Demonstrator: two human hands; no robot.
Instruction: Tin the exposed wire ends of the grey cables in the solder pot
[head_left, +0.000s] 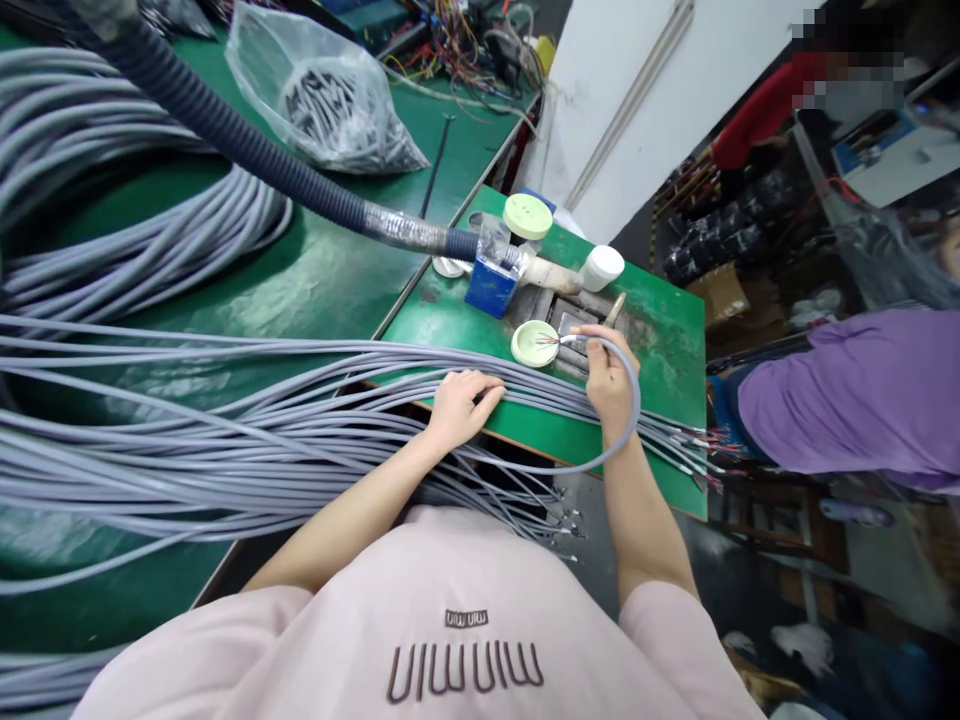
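My right hand (611, 378) pinches a grey cable (634, 400) near its stripped end. The thin bare-tipped wires (549, 341) point left, over a small pale green dish (525, 345); whether they touch its contents I cannot tell. From my fingers the cable loops round to the right, then back under my forearm to the left. My left hand (465, 405) lies on a bundle of grey cables (420, 360), thumb apart from the fingers. The bundle's stripped ends (705, 445) fan out at the right edge of the green table.
A ribbed hose (277, 170) with a nozzle over a blue box (491, 287) hangs across the bench. Nearby stand a white jar (602, 266), a pale green-lidded tub (528, 215) and a dark metal fixture (570, 322). A person in purple (847, 390) is at right.
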